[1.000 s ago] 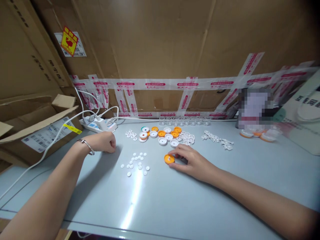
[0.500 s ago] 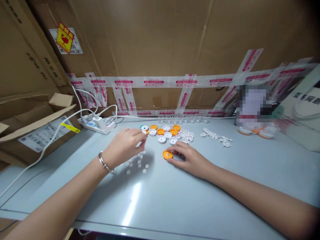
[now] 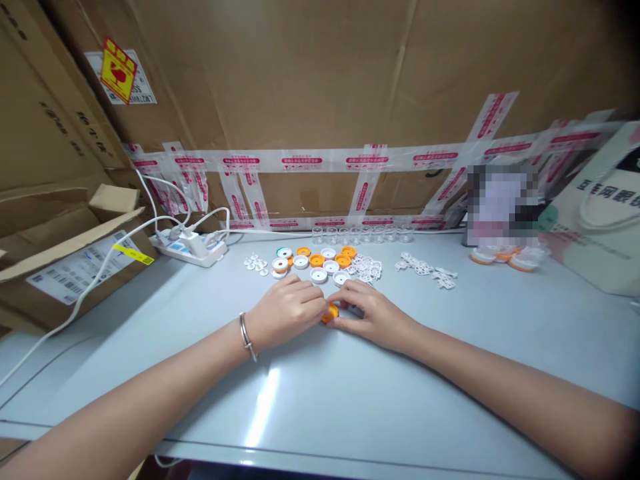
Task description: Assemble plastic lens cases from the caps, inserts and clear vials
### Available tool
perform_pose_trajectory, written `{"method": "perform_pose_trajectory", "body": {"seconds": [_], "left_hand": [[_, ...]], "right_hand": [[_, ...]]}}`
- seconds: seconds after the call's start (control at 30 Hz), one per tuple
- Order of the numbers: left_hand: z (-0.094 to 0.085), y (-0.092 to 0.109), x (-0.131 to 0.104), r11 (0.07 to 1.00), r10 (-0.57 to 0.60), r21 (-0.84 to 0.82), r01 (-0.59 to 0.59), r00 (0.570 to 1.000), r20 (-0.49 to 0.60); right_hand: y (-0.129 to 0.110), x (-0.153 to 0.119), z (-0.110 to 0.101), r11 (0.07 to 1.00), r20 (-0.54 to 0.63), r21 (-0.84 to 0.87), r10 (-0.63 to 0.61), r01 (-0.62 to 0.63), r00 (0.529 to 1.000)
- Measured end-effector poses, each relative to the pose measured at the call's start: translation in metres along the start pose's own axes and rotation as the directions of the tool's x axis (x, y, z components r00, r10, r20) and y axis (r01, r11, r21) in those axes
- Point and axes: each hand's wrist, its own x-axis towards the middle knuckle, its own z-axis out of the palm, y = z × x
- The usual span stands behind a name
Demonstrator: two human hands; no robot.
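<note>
My right hand point(image 3: 373, 310) grips a round orange cap point(image 3: 331, 315) on the table by its edge, between thumb and fingers. Above the cap's left part, my left hand point(image 3: 290, 310) has its fingers bunched together at the cap. Whatever those fingertips pinch is hidden, and they cover much of the cap's inside. Just beyond the hands lie several white caps point(image 3: 319, 275) and orange caps point(image 3: 317, 261), open side up. Beside them is a pile of flat white cut-out pieces point(image 3: 366, 268). Small white discs point(image 3: 257, 264) are scattered left of the caps.
A row of clear little cups point(image 3: 360, 235) lines the back against a large taped carton point(image 3: 300, 80). More white cut-outs point(image 3: 423, 265) lie to the right. A power strip point(image 3: 195, 250) with cables and an open cardboard box point(image 3: 75, 260) stand left; a printed bag point(image 3: 595, 220) stands right.
My left hand has come right and slightly down, from above the loose white discs to the orange cap. My right hand still holds the cap. The view has shifted slightly.
</note>
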Motion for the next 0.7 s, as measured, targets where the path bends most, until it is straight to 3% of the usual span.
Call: {"method": "perform_pose_trajectory", "body": {"seconds": [0.7], "left_hand": [[0.0059,0.0004,-0.0021,0.999,0.042,-0.006,-0.042,0.999,-0.018]], "right_hand": [[0.0022,-0.0006,0.0014,1.0,0.009,-0.006,-0.017,0.017,1.0]]}}
